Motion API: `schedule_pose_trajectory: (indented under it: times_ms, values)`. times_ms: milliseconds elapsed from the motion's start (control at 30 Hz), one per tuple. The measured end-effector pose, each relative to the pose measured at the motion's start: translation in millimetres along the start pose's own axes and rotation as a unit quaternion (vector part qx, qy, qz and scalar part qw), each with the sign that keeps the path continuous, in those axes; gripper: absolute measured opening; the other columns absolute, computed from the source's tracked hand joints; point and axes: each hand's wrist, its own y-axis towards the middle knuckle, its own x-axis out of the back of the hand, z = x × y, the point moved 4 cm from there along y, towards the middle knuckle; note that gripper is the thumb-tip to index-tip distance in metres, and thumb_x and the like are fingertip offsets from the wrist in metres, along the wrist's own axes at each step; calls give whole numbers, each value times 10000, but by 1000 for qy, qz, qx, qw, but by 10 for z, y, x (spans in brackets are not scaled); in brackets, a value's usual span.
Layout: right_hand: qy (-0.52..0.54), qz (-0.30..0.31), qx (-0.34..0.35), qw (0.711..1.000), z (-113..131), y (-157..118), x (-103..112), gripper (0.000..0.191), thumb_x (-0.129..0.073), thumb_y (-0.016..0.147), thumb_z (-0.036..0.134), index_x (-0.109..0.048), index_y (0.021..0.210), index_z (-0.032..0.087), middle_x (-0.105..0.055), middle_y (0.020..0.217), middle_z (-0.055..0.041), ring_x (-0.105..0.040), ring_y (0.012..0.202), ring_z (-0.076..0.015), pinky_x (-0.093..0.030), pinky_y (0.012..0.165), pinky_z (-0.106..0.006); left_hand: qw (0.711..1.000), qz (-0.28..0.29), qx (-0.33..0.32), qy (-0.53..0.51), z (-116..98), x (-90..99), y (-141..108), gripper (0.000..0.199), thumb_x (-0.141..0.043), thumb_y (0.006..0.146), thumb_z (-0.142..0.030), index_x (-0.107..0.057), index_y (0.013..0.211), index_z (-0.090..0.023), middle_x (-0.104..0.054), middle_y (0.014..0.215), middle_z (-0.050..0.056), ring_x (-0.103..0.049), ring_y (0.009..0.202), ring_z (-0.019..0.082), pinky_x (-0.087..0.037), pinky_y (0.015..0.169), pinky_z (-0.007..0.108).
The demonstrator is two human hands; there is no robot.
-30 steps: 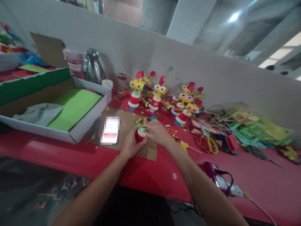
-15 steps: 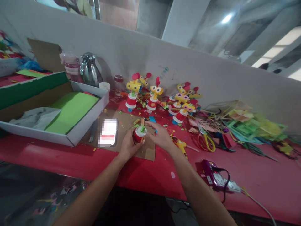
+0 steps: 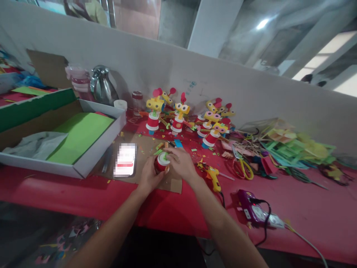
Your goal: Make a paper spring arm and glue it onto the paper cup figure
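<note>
My left hand (image 3: 149,175) is wrapped round a small red paper cup (image 3: 161,166), which stands with its white end up above the cardboard sheet. On that white end sits a green folded paper strip (image 3: 165,156). The fingers of my right hand (image 3: 180,162) are closed at the strip and partly cover it. Loose green and orange folded strips (image 3: 159,147) lie just behind the cup. A phone (image 3: 125,160) with a lit screen rests on the cardboard (image 3: 175,185) left of my hands. To the right lies a yellow glue gun (image 3: 214,178).
Several finished cup figures (image 3: 178,121) stand along the wall behind my hands. An open box (image 3: 104,143) holding green sheets is at left. Yellow-handled scissors (image 3: 245,169), a purple power strip (image 3: 248,206) and a pile of coloured paper pieces (image 3: 292,139) occupy the right side.
My right hand has come in over the cup's top, and the green strip that stood up there now looks lower. The glue gun shows more fully beside my right arm.
</note>
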Motion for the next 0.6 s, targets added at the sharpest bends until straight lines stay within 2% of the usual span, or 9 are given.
schedule_pose_trajectory:
  times_ms: [133,200,300,433,600]
  values:
    - [-7,-98,-52,994,-236,136,62,247,-516,867,220,-691,1041,222,-718,1029,-62,-647,937,-206,-505,861,-365,999,-19,27,19,-29,59,-46,521,-730,676,-255,-510,1144,-189,-609,1066,103,-605,1005,284,-494,866,454]
    - [-43,-105,-80,990,-404,158,41,273,-521,841,166,-684,1059,196,-694,1085,-93,-638,973,-215,-501,886,-374,998,-23,51,30,-31,78,-80,537,-732,659,-245,-514,1146,-186,-598,1080,114,-596,1025,298,-493,875,468]
    - [-108,-57,-93,988,-570,144,-110,324,-526,804,88,-678,1078,169,-660,1144,-125,-610,1038,-229,-477,937,-389,997,-34,64,36,-31,88,-116,569,-726,643,-220,-506,1167,-193,-586,1102,115,-582,1062,304,-484,907,474]
    - [-153,45,-33,987,-599,85,-401,296,-569,792,96,-671,1063,157,-685,1069,-127,-587,1044,-258,-429,972,-432,998,-39,49,32,-20,76,-117,569,-719,651,-216,-492,1173,-194,-589,1103,109,-585,1066,295,-487,914,463]
    - [-141,33,-31,989,-664,40,-466,226,-531,807,91,-658,979,165,-686,981,-107,-585,985,-243,-444,922,-410,998,-35,31,30,9,58,-84,545,-719,676,-229,-495,1171,-205,-611,1109,113,-594,1066,299,-487,917,468]
